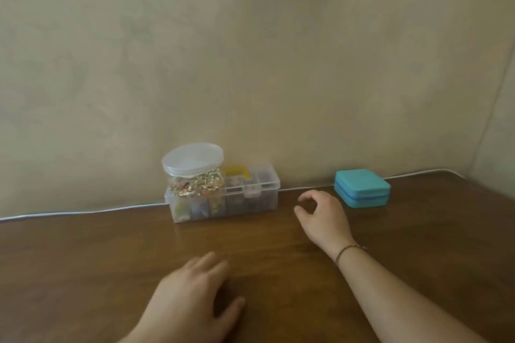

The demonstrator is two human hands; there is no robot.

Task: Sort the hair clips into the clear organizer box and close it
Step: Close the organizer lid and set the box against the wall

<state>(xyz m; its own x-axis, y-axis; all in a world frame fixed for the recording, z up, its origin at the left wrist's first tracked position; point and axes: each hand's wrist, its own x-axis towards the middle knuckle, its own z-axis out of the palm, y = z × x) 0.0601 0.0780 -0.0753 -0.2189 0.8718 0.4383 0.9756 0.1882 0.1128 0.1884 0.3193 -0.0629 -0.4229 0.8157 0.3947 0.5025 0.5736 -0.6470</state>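
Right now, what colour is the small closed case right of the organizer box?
Turquoise small closed case, head view.

- Head view: sole camera, worn on the person's head, wide-angle.
- Facing: forward and down across the brown wooden table (111, 253) toward the beige plastered wall (250, 50).
- Range: near, arm's reach.

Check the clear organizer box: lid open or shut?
Shut. The organizer box has its lid lying flat, a round jar resting on top.
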